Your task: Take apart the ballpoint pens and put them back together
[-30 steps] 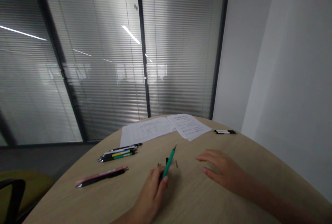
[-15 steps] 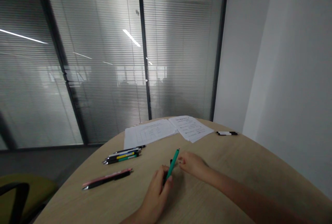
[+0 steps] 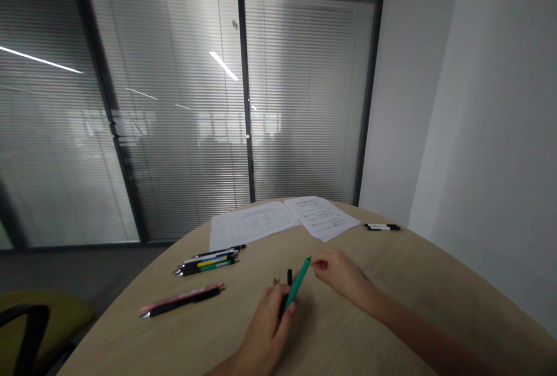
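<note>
Left hand (image 3: 265, 329) pinches a green pen (image 3: 296, 286) above the wooden counter (image 3: 374, 353), its barrel slanting up and right; the right hand's (image 3: 339, 274) bunched fingers (image 3: 319, 264) sit at the tip, any grip unclear.

The lower end of your pen (image 3: 296, 286) disappears inside your left hand (image 3: 265, 329), so you can't see how it ends. Just left of the pen, a speck (image 3: 275, 281) is too small to name, and the dark piece (image 3: 289, 277) beside it shows no detail (a blur at this size). Beyond the pen, the print on the papers (image 3: 319, 216) is too tiny to read. Below the pen, your left arm (image 3: 226, 367) and right arm (image 3: 418, 324) run off the bottom edge, as does the chair (image 3: 26, 329), further left. The shapes (image 3: 226, 132) behind the blinds (image 3: 304, 74) are blurred.
</note>
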Available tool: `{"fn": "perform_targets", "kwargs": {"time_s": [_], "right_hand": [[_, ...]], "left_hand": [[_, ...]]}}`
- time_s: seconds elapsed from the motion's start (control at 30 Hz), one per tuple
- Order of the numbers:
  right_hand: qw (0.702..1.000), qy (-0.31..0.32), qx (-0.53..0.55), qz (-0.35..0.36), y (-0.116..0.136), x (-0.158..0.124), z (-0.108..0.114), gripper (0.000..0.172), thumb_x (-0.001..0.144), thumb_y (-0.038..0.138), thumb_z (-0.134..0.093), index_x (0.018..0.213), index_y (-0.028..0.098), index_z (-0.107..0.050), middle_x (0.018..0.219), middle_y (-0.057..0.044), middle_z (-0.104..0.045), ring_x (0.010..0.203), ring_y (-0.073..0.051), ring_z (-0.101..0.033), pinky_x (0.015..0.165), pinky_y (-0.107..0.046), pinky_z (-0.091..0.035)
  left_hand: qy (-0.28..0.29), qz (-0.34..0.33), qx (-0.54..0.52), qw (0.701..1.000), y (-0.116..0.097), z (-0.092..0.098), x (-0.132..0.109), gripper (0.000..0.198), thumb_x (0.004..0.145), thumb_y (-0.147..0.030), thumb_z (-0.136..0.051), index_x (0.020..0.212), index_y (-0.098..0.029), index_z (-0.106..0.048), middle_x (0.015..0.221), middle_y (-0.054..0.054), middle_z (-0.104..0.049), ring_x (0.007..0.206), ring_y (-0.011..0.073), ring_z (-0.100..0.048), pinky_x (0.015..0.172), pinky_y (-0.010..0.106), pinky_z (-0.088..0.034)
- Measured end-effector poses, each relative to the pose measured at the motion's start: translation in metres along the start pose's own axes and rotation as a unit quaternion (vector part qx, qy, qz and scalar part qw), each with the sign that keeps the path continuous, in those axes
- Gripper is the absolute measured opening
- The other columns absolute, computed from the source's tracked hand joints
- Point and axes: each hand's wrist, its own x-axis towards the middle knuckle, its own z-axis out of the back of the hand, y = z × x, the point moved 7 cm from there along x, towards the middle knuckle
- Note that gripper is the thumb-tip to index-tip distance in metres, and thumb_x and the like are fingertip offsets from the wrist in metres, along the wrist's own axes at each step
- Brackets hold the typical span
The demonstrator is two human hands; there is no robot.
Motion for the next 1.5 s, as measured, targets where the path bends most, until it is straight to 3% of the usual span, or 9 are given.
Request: {"fn": "perform_targets", "kwargs": {"time_s": [0.1, 0.17, 0.27, 0.37, 0.7, 1.0, 1.5], "right_hand": [[0.982, -0.024, 0.182, -0.042, 0.005, -0.004, 0.035, 0.017, 0.068, 0.015, -0.050, 0.078, 0.015, -0.063, 0.072, -0.005, -0.066, 0.064, -0.014, -0.059, 0.058, -0.024, -0.046], [0.968, -0.027, 0.249, -0.032, 0.016, -0.010, 0.057, 0.014, 0.068, 0.022, -0.053, 0.076, 0.016, -0.062, 0.070, -0.003, -0.065, 0.062, -0.014, -0.059, 0.056, -0.024, -0.047], [0.956, -0.054, 0.287, 0.014, 0.032, -0.020, 0.084, 0.012, 0.067, 0.026, -0.055, 0.074, 0.018, -0.062, 0.071, -0.001, -0.064, 0.065, -0.014, -0.058, 0.060, -0.025, -0.047], [0.955, -0.082, 0.279, 0.060, 0.043, -0.027, 0.097, 0.010, 0.068, 0.025, -0.054, 0.072, 0.020, -0.062, 0.073, -0.001, -0.063, 0.070, -0.014, -0.058, 0.063, -0.025, -0.047], [0.957, -0.094, 0.253, 0.105, 0.047, -0.027, 0.088, 0.010, 0.071, 0.021, -0.052, 0.075, 0.021, -0.062, 0.073, -0.001, -0.060, 0.071, -0.014, -0.056, 0.063, -0.025, -0.046], [0.960, -0.096, 0.240, 0.109, 0.049, -0.030, 0.096, 0.010, 0.070, 0.021, -0.053, 0.073, 0.020, -0.062, 0.071, -0.001, -0.060, 0.067, -0.014, -0.055, 0.061, -0.025, -0.046], [0.970, -0.039, 0.192, 0.141, 0.057, -0.030, 0.086, 0.011, 0.073, 0.019, -0.049, 0.076, 0.018, -0.060, 0.073, -0.003, -0.058, 0.066, -0.012, -0.054, 0.058, -0.024, -0.044]], "left_hand": [[-0.002, -0.007, 0.008, 1.000, 0.002, -0.001, 0.000, 0.023, 0.084, -0.035, -0.036, 0.092, -0.020, -0.052, 0.086, 0.007, -0.056, 0.080, 0.0208, -0.051, 0.075, 0.034, -0.042], [-0.003, -0.007, 0.008, 1.000, 0.003, -0.002, 0.000, 0.023, 0.084, -0.036, -0.037, 0.091, -0.020, -0.052, 0.086, 0.007, -0.057, 0.079, 0.0207, -0.051, 0.074, 0.034, -0.042], [-0.004, -0.004, 0.009, 1.000, 0.004, -0.001, 0.001, 0.025, 0.084, -0.037, -0.036, 0.091, -0.020, -0.053, 0.085, 0.006, -0.057, 0.079, 0.0205, -0.051, 0.074, 0.033, -0.043], [0.005, -0.005, 0.009, 1.000, 0.004, -0.002, 0.001, 0.026, 0.085, -0.037, -0.034, 0.092, -0.020, -0.052, 0.084, 0.006, -0.056, 0.078, 0.0198, -0.051, 0.073, 0.033, -0.043], [0.016, -0.027, 0.027, 0.999, -0.001, -0.003, -0.001, 0.025, 0.085, -0.035, -0.033, 0.092, -0.019, -0.051, 0.085, 0.007, -0.055, 0.077, 0.0195, -0.050, 0.070, 0.032, -0.042], [0.017, -0.032, 0.032, 0.999, -0.005, -0.002, 0.000, 0.021, 0.085, -0.031, -0.035, 0.091, -0.019, -0.050, 0.087, 0.007, -0.055, 0.079, 0.0200, -0.050, 0.072, 0.033, -0.042], [0.022, -0.043, 0.053, 0.997, -0.011, -0.002, 0.001, 0.013, 0.082, -0.024, -0.038, 0.084, -0.020, -0.050, 0.083, 0.006, -0.056, 0.078, 0.0196, -0.050, 0.070, 0.032, -0.042]]}}
